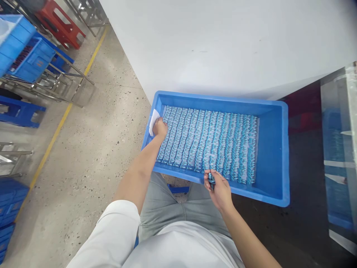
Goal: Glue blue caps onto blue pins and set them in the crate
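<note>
A blue plastic bin (275, 149) lies across in front of me, its far side against a white panel. Inside, many small blue-and-silver parts (208, 137) stand in close rows on a white liner. My left hand (160, 128) is closed at the bin's left end, on the edge of a white sheet (154, 122) that leans against the wall there; its fingertips are hidden. Over the near rim, my right hand (220, 190) is closed, palm up, around a few small blue parts (211, 180) like those in the rows.
The white panel (217, 48) rises beyond the bin. To the left are speckled floor with a yellow line (55, 130), a red stool (60, 24), a blue stool (19, 111) and blue crates (35, 61) on a metal frame. A reflective surface (338, 149) stands at the right.
</note>
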A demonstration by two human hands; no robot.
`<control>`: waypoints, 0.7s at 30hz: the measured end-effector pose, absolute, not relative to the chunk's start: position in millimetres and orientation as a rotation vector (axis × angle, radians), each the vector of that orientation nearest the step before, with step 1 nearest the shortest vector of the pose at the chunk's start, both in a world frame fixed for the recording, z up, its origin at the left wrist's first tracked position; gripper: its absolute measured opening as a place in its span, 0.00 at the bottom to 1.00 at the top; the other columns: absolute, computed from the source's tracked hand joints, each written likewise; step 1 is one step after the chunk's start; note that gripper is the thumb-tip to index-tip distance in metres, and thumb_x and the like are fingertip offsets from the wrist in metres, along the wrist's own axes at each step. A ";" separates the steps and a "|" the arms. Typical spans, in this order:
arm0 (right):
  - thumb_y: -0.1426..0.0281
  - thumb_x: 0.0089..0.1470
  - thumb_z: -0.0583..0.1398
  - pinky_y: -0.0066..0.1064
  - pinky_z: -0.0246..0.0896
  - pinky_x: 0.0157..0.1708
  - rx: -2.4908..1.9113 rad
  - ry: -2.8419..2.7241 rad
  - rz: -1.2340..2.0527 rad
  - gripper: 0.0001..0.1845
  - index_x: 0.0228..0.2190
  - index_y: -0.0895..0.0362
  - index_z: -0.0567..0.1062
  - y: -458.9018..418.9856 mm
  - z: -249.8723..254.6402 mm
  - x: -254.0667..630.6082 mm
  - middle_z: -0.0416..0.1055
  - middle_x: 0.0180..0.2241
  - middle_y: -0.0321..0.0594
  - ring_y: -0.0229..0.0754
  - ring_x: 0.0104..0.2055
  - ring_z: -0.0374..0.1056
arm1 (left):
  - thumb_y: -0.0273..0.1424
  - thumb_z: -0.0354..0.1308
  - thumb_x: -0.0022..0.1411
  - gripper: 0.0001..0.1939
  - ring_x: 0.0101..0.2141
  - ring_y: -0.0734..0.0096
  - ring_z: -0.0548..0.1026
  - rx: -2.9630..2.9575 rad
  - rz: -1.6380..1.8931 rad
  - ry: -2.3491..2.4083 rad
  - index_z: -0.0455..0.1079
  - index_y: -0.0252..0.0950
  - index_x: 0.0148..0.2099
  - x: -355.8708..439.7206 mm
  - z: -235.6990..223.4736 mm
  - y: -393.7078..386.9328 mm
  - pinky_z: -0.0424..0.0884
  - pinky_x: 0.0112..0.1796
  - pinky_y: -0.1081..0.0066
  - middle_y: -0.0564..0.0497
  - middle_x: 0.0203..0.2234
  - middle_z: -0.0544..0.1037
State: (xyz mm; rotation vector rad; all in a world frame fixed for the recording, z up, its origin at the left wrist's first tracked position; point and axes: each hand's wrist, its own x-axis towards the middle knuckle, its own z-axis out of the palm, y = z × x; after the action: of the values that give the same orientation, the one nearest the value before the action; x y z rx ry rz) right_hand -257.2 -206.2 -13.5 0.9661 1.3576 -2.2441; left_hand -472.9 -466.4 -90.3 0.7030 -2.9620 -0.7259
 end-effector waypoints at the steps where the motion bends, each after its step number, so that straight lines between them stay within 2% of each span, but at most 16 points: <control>1: 0.59 0.52 0.65 0.25 0.50 0.17 0.965 1.359 -2.242 0.13 0.31 0.57 0.77 -206.3 -13.5 -257.2 0.68 0.25 0.36 0.31 0.19 0.57 | 0.28 0.48 0.63 0.21 0.50 0.55 0.73 0.705 -0.738 -2.963 0.68 0.39 0.57 -473.5 -91.0 -467.0 0.66 0.48 0.62 0.42 0.52 0.75; 10: 0.59 0.51 0.65 0.25 0.49 0.18 0.964 1.372 -2.238 0.13 0.31 0.57 0.77 -206.8 -11.7 -256.6 0.68 0.24 0.36 0.31 0.19 0.58 | 0.27 0.48 0.63 0.21 0.48 0.56 0.75 0.706 -0.838 -2.982 0.70 0.40 0.56 -477.1 -96.1 -473.4 0.67 0.47 0.62 0.43 0.48 0.78; 21: 0.59 0.51 0.66 0.25 0.50 0.18 0.967 1.372 -2.235 0.13 0.31 0.57 0.77 -207.0 -11.9 -256.4 0.68 0.24 0.36 0.31 0.20 0.57 | 0.26 0.48 0.62 0.22 0.52 0.60 0.73 0.637 -0.877 -2.953 0.67 0.39 0.58 -473.5 -102.6 -478.0 0.65 0.53 0.64 0.43 0.52 0.76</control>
State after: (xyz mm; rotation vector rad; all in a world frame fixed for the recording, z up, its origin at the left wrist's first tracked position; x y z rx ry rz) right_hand -256.4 -207.0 -11.9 0.9669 1.3719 -2.2348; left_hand -473.5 -478.0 -102.6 0.6367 -2.9526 -0.8774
